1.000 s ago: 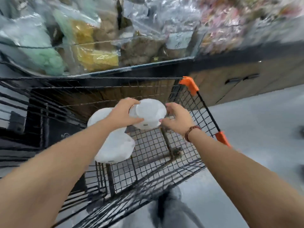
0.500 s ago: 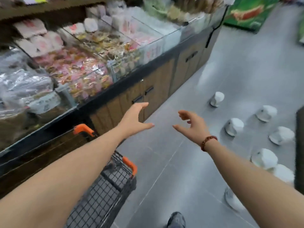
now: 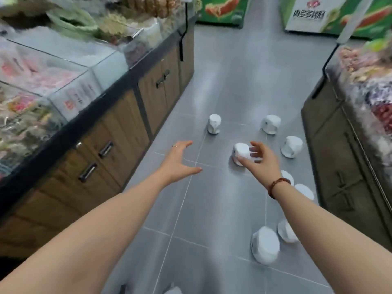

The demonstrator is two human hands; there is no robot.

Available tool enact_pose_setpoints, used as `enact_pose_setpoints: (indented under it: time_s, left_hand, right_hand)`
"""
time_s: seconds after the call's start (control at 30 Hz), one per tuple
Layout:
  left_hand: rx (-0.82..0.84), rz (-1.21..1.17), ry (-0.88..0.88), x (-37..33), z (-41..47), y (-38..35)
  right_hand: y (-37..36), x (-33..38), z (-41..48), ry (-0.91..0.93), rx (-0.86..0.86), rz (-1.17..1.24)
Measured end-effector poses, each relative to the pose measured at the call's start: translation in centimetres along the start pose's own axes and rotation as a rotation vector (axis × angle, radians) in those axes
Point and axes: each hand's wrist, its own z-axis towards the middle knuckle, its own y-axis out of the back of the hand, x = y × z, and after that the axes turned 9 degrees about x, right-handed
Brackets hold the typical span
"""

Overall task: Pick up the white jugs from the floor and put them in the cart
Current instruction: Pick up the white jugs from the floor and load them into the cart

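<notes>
**Reach toward a jug**

Both hands spread open, empty. The jug point(image 3: 240, 152) stands upright mid-aisle on the floor point(image 3: 212, 209), just ahead of the right hand point(image 3: 257, 158); contact unclear. The left hand point(image 3: 180, 162) hangs well to its left. Right hand is nearer. Cart out of view.

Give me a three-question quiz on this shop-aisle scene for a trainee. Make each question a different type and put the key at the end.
1. True or false: the left hand is open and holds nothing.
2. Which wrist bears the beaded bracelet? A. left; B. right; C. neither.
3. Fill in the blank: the right hand reaches toward a white jug that stands on the grey tiled ____.

Key: 1. True. 2. B. 3. floor.
</notes>
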Motion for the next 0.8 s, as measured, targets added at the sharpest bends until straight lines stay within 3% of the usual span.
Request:
enact_pose_setpoints:
  time_s: [0.53, 0.8]
  left_hand:
    - [0.317, 0.096, 0.010, 1.8, 34.0, 1.3]
    - [0.475, 0.132, -0.001, 0.2, 49.1, -3.4]
  right_hand:
    - [5.3, -8.3, 26.7, -0.280, -0.063, -0.056]
    - [8.6, -15.6, 36.2, -0.437, -0.029, -0.017]
